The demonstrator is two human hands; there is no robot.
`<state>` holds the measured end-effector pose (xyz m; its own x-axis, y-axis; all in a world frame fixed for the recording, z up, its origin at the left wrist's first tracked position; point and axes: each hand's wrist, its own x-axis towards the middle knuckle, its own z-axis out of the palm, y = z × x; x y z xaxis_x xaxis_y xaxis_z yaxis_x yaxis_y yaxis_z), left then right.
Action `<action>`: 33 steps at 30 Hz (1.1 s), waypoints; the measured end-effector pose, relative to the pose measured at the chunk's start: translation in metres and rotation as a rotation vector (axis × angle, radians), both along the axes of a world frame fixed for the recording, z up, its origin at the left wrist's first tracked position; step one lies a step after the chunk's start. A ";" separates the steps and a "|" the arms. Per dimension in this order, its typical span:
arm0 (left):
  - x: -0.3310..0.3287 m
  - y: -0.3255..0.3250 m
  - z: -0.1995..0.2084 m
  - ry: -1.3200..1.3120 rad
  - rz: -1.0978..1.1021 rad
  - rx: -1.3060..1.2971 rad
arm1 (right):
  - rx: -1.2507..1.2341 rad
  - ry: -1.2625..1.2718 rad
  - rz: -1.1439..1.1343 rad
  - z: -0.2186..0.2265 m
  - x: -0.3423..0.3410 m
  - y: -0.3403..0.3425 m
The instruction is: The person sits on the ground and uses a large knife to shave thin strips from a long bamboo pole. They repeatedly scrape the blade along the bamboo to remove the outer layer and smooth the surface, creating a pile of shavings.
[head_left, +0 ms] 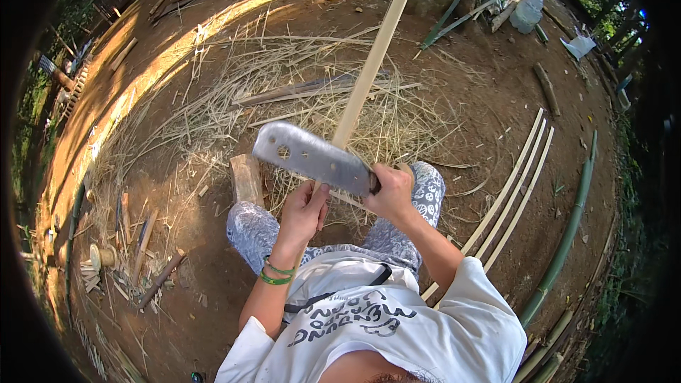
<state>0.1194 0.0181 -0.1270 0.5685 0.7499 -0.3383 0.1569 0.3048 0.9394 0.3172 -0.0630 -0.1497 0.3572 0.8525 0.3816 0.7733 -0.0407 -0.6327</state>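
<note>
My right hand (391, 190) is closed round the dark handle of a broad steel cleaver (312, 158) with several holes in its blade. The blade points left and lies across a long pale bamboo strip (372, 64), hiding part of it. Beyond the blade the strip runs up and away, past the far edge of view. On the near side my left hand (305, 213) is closed in a pinch on the strip, thumb close to the blade's lower edge. Both hands are between my knees, and a wooden block (246, 179) stands beside my left knee.
Bamboo shavings (220, 92) litter the ground ahead. Three pale bamboo strips (516, 186) lie at my right, with a green bamboo pole (567, 241) farther out. Wood pieces and a cut stump (103, 256) lie at left. A short log (546, 89) and plastic bags (526, 12) are far right.
</note>
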 end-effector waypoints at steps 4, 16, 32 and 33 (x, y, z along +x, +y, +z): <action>0.008 -0.011 -0.002 0.091 0.101 0.062 | -0.007 0.790 -0.054 0.014 -0.002 0.020; 0.017 -0.010 -0.014 0.190 0.140 0.316 | 0.257 1.101 -0.236 0.001 -0.033 0.046; 0.010 0.020 -0.026 -0.065 0.087 -0.073 | -0.026 0.900 0.058 0.003 -0.080 -0.039; 0.007 0.026 -0.029 -0.072 0.092 -0.038 | 0.057 0.786 0.072 -0.001 -0.082 -0.042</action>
